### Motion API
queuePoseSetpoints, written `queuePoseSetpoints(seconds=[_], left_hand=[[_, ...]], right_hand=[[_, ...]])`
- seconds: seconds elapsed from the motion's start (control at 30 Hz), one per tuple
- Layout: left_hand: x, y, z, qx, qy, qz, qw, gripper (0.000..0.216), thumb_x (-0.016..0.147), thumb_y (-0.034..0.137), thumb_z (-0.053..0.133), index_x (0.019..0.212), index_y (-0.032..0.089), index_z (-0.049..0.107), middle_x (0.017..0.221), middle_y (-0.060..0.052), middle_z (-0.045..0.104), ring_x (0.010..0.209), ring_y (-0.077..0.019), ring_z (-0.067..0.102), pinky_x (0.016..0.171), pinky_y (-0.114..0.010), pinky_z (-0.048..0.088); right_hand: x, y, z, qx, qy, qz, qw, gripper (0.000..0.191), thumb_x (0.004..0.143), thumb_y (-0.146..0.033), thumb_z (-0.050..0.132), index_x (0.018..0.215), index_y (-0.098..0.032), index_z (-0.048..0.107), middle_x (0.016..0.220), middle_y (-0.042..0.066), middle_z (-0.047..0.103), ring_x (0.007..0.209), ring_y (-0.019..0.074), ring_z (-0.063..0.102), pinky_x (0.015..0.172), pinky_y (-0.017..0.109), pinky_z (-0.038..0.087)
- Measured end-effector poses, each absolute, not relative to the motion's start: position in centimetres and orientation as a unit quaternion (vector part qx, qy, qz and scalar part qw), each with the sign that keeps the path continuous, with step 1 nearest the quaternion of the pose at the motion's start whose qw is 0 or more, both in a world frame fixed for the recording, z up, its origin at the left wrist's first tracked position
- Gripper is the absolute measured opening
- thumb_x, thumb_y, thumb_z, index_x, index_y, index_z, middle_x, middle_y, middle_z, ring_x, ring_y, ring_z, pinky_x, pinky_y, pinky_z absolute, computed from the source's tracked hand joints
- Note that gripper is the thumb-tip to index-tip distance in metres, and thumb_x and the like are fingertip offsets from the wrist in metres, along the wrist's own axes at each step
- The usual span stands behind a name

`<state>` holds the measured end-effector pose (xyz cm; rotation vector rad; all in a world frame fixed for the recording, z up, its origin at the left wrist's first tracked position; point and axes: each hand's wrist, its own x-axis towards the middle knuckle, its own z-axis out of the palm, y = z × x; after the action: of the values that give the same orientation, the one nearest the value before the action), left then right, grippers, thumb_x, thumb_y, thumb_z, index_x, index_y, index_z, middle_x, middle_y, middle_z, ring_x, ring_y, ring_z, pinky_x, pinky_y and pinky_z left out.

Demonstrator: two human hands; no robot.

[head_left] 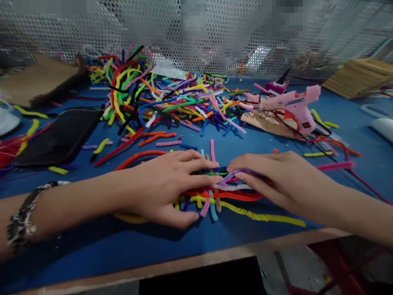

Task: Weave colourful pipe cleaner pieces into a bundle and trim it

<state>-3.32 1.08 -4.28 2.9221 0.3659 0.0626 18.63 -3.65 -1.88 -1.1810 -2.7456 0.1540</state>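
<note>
Both hands (215, 180) press pipe cleaners (221, 196), glue gun (294, 106) seemingly idle behind.

My left hand (167, 184) lies flat over a small bundle of pipe cleaners (227, 194) near the front edge of the desk (92, 246), so the left ends of those stems are hidden under my palm. My right hand (276, 178) covers their right ends, and I cannot tell how many stems it pinches. Both my forearms run off the picture's sides. Behind the perforated screen (215, 37) along the back edge, everything is blurred. The glue gun (294, 106) hides part of the cardboard scrap (264, 123) beneath it. A white object (383, 128) is cut off at the right edge.
</note>
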Motion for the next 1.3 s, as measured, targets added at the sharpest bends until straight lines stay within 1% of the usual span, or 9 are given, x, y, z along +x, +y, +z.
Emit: queuePoseSetpoints(seconds=[0.07, 0.23, 0.4, 0.53, 0.67, 0.87, 1.0, 1.2, 1.3], left_hand=[[-3.3, 1.0, -4.2, 0.987, 0.125, 0.019, 0.100, 0.059, 0.071, 0.042, 0.051, 0.126, 0.022, 0.040, 0.134, -0.007, 0.037, 0.116, -0.0275, 0.037, 0.098, -0.042, 0.029], [-3.3, 1.0, -4.2, 0.986, 0.130, 0.021, 0.105, 0.059, 0.071, 0.042, 0.051, 0.126, 0.022, 0.040, 0.133, -0.006, 0.038, 0.115, -0.0271, 0.038, 0.098, -0.042, 0.028], [-3.2, 1.0, -4.1, 0.984, 0.136, 0.012, 0.114, 0.057, 0.070, 0.042, 0.052, 0.124, 0.025, 0.042, 0.135, -0.005, 0.037, 0.116, -0.0265, 0.039, 0.099, -0.042, 0.028], [-3.2, 1.0, -4.1, 0.984, 0.139, 0.015, 0.115, 0.055, 0.069, 0.041, 0.053, 0.121, 0.025, 0.045, 0.135, -0.004, 0.036, 0.116, -0.0271, 0.038, 0.098, -0.042, 0.029], [-3.3, 1.0, -4.2, 0.984, 0.138, 0.023, 0.113, 0.056, 0.069, 0.040, 0.054, 0.122, 0.025, 0.044, 0.135, -0.004, 0.036, 0.116, -0.0272, 0.037, 0.099, -0.042, 0.029], [-3.3, 1.0, -4.2, 0.985, 0.135, 0.013, 0.102, 0.056, 0.069, 0.042, 0.053, 0.122, 0.025, 0.044, 0.134, -0.005, 0.037, 0.115, -0.0283, 0.038, 0.098, -0.043, 0.029], [-3.2, 1.0, -4.3, 0.986, 0.130, 0.018, 0.100, 0.055, 0.069, 0.042, 0.052, 0.121, 0.024, 0.045, 0.133, -0.005, 0.038, 0.115, -0.0278, 0.038, 0.099, -0.042, 0.029], [-3.2, 1.1, -4.2, 0.986, 0.134, 0.009, 0.101, 0.056, 0.070, 0.044, 0.052, 0.123, 0.025, 0.044, 0.135, -0.005, 0.036, 0.116, -0.0280, 0.038, 0.099, -0.044, 0.028], [-3.3, 1.1, -4.2, 0.986, 0.131, 0.009, 0.102, 0.056, 0.070, 0.044, 0.052, 0.122, 0.025, 0.044, 0.135, -0.004, 0.036, 0.116, -0.0277, 0.037, 0.099, -0.044, 0.027]], right_hand=[[19.1, -3.5, -2.3, -0.394, -0.914, 0.042, 0.085, 0.023, 0.088, -0.020, 0.034, 0.091, -0.016, 0.056, 0.080, 0.003, 0.064, 0.060, 0.0116, 0.058, 0.051, 0.021, 0.039], [20.0, -3.6, -2.9, -0.338, -0.940, -0.010, 0.052, 0.035, 0.089, -0.013, 0.025, 0.084, -0.015, 0.060, 0.069, 0.003, 0.061, 0.053, 0.0114, 0.054, 0.049, 0.021, 0.038], [20.7, -3.6, -3.5, -0.300, -0.952, -0.013, 0.049, 0.035, 0.089, -0.013, 0.026, 0.084, -0.014, 0.061, 0.064, 0.002, 0.060, 0.052, 0.0112, 0.054, 0.048, 0.021, 0.037], [20.7, -3.5, -3.7, -0.311, -0.950, 0.006, 0.026, 0.034, 0.089, -0.012, 0.027, 0.087, -0.016, 0.060, 0.065, 0.001, 0.059, 0.053, 0.0105, 0.053, 0.050, 0.021, 0.036], [20.6, -3.6, -3.4, -0.291, -0.955, -0.038, 0.029, 0.036, 0.089, -0.012, 0.026, 0.084, -0.014, 0.061, 0.065, 0.003, 0.059, 0.057, 0.0117, 0.052, 0.053, 0.023, 0.038], [20.5, -3.8, -3.2, -0.281, -0.957, -0.064, 0.044, 0.035, 0.090, -0.015, 0.028, 0.083, -0.014, 0.062, 0.079, 0.007, 0.059, 0.070, 0.0151, 0.048, 0.060, 0.027, 0.040], [20.2, -4.0, -3.4, -0.251, -0.965, -0.004, 0.073, 0.038, 0.091, -0.019, 0.026, 0.082, -0.013, 0.062, 0.078, 0.006, 0.058, 0.074, 0.0153, 0.049, 0.065, 0.028, 0.042], [19.3, -4.2, -2.5, -0.379, -0.903, 0.197, 0.046, 0.030, 0.089, -0.024, 0.033, 0.086, -0.016, 0.062, 0.083, 0.005, 0.056, 0.072, 0.0111, 0.052, 0.066, 0.024, 0.042], [19.0, -4.4, -2.4, -0.391, -0.899, 0.192, 0.051, 0.031, 0.088, -0.025, 0.035, 0.077, -0.015, 0.062, 0.076, 0.004, 0.056, 0.066, 0.0113, 0.051, 0.060, 0.023, 0.041]])
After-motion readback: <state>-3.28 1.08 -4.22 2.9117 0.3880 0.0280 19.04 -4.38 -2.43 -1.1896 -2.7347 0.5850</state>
